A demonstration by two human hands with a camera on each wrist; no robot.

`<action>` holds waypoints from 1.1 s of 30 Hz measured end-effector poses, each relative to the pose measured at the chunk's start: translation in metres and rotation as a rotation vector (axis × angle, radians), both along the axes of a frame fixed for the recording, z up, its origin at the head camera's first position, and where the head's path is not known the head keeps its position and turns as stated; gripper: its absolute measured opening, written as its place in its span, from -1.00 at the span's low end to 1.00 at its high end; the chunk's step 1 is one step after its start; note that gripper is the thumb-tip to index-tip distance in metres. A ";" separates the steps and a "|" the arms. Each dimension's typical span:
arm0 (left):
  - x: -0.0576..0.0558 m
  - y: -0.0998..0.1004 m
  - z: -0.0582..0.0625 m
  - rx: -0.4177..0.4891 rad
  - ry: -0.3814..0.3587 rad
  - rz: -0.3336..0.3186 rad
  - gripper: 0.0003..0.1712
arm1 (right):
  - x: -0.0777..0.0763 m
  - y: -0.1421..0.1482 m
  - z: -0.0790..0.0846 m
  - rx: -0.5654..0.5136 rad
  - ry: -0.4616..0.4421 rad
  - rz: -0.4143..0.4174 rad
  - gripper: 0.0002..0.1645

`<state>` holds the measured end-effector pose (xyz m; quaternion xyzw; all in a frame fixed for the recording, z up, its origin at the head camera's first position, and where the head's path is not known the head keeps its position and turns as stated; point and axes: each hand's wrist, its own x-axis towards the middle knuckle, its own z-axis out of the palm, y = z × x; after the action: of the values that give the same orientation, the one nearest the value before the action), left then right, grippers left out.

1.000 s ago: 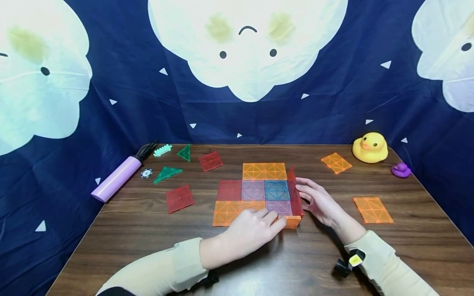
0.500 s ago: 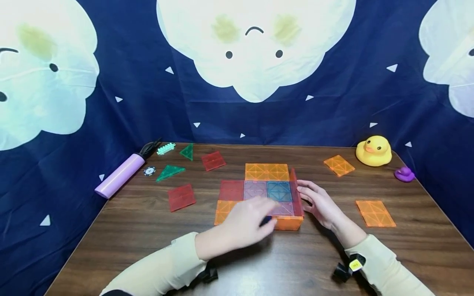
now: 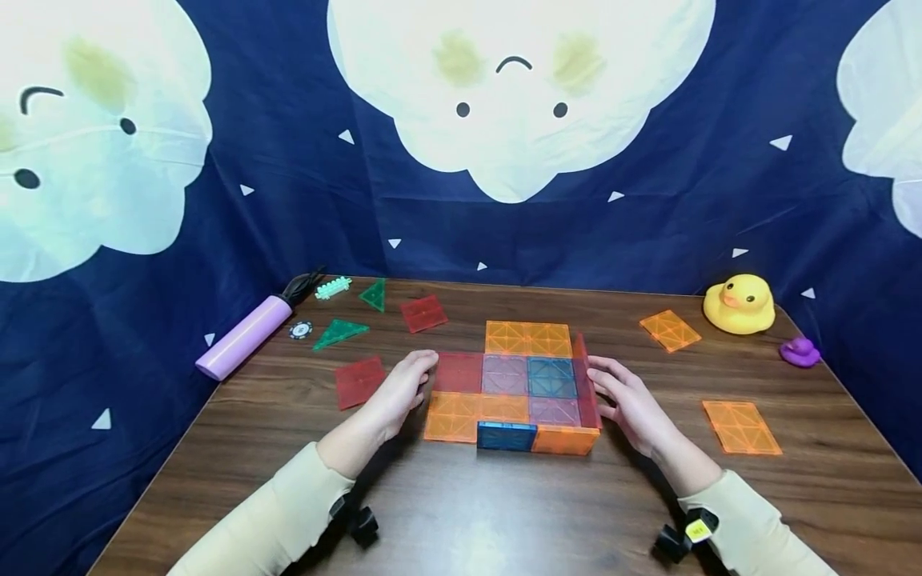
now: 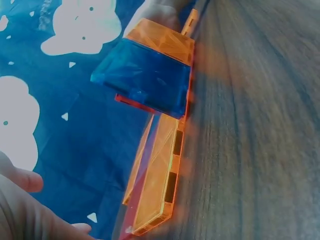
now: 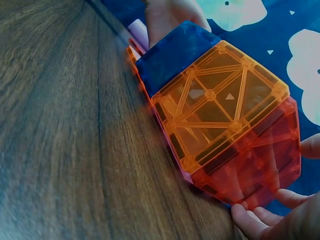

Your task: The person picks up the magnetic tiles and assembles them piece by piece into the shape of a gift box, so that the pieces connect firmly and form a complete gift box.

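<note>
A flat sheet of see-through magnetic tiles lies mid-table, with a red tile [image 3: 459, 373], a purple tile [image 3: 504, 374], a blue tile [image 3: 551, 377] and several orange tiles [image 3: 454, 416]. Along its front edge a dark blue tile [image 3: 507, 436] and an orange tile [image 3: 565, 440] stand upright, side by side. Red tiles [image 3: 587, 384] form a standing wall on the right. My right hand [image 3: 634, 404] touches that wall's outer face with its fingertips. At the sheet's left edge is my left hand [image 3: 392, 400], fingers loosely bent beside the flat red tile, holding nothing visible.
Loose red tiles [image 3: 360, 382] and green triangles [image 3: 340, 333] lie left, near a poker chip [image 3: 300, 330] and a lilac cylinder [image 3: 245, 338]. Loose orange tiles [image 3: 742, 427], a yellow duck [image 3: 739, 304] and a purple duck [image 3: 799, 352] are on the right.
My left hand has let go at the front edge and moved left to the sheet's left side, revealing the standing blue tile. My right hand stays at the red wall.
</note>
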<state>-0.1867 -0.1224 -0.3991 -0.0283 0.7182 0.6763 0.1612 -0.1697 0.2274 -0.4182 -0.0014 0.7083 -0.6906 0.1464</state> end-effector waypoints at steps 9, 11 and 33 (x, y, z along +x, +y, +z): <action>-0.002 -0.003 0.003 0.227 -0.132 0.066 -0.32 | 0.000 0.001 0.000 -0.002 -0.003 0.008 -0.25; -0.003 -0.004 0.002 0.245 -0.144 0.078 -0.34 | 0.000 0.001 -0.001 0.000 -0.002 0.008 -0.26; -0.005 0.003 -0.004 0.223 -0.056 0.021 -0.42 | 0.000 0.002 -0.005 -0.006 0.028 0.008 -0.26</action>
<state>-0.1918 -0.1194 -0.4026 -0.0365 0.6334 0.7526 0.1763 -0.1701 0.2294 -0.4228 -0.0142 0.7082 -0.6920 0.1392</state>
